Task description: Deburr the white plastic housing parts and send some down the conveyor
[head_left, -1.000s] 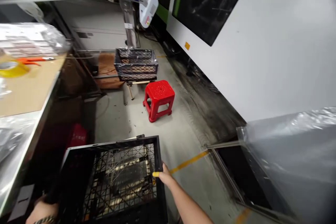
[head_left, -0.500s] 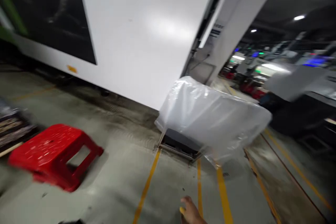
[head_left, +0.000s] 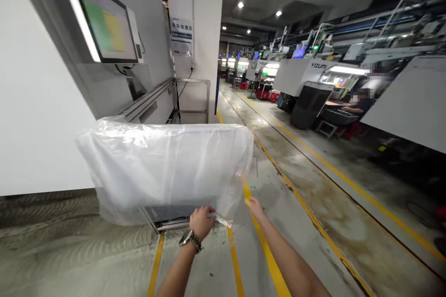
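On our left we see a lit monitor [head_left: 108, 25] and, beyond it, a pillar [head_left: 209, 18] bearing a Chinese notice [head_left: 181, 36]; across the aisle [head_left: 289, 162], a dark-clothed person [head_left: 364, 101] beside a black crate [head_left: 337, 117].

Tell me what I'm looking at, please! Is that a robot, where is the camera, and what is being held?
It isn't a robot: it's a person working with bare hands. The camera is worn on that person's head, looking forward and down, so you see roughly what they see. In front is a big see-through plastic sheet, with part of a metal frame showing below. The left hand, with a wristwatch and a bracelet, is at the sheet's lower edge; I can't tell whether it grips it. The right hand is near the sheet's right side, too blurry to say if it holds anything. Underneath is a floor with yellow lines.
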{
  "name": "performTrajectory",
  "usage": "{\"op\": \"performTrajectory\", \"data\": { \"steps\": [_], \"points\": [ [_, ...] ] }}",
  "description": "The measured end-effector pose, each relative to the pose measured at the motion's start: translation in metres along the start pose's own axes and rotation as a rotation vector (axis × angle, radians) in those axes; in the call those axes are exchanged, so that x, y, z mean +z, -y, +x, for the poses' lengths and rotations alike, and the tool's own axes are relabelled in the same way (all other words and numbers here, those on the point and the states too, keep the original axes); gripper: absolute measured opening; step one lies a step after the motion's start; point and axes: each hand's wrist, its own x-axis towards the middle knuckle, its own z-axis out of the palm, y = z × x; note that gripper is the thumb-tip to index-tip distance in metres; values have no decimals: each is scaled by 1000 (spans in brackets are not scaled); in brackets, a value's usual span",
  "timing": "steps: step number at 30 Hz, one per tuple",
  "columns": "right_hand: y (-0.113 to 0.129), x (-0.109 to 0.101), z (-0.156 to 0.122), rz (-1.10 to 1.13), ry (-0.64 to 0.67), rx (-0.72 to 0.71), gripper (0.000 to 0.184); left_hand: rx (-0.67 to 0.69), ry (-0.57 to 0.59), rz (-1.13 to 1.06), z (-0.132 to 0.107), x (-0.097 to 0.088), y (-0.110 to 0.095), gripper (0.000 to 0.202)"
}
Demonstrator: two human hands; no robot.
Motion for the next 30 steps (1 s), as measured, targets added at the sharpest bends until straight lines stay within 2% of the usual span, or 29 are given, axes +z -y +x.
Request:
{"op": "performTrajectory", "data": {
  "steps": [1,3,5,7,10,13,16,19,21,23,25,28,30],
  "points": [
    [11,-6,31,12,-17,7,36,-3,78,16,4,16,-15,25],
    [29,-15,82,30,-19,10,36,-24,217,38,2,43,-30,29],
    [37,-22,116,44,10,-1,36,-79,317,57,-6,59,-31,31],
    [35,-27,131,54,43,-13,35,-155,369,68,-12,65,-23,31],
    [21,-35,127,69,74,-36,33,-258,361,41,-12,61,-8,23],
    [12,-41,106,113,109,-100,31,-296,254,-43,4,46,-13,18],
    [20,-44,84,189,178,-211,25,-236,68,-178,31,29,-52,23],
    [39,-42,66,290,255,-322,22,-140,-112,-317,63,17,-111,35],
    [53,-40,57,361,290,-375,28,-84,-192,-371,83,11,-147,48],
    [66,-38,51,418,302,-409,39,-49,-212,-395,102,6,-170,45],
    [75,-40,51,450,298,-428,49,-40,-180,-422,118,0,-180,26],
    [85,-48,61,450,292,-442,54,-52,-102,-534,133,-16,-176,17],
    [89,-55,72,429,286,-454,47,-56,-79,-648,137,-32,-168,18]
  ]
}}
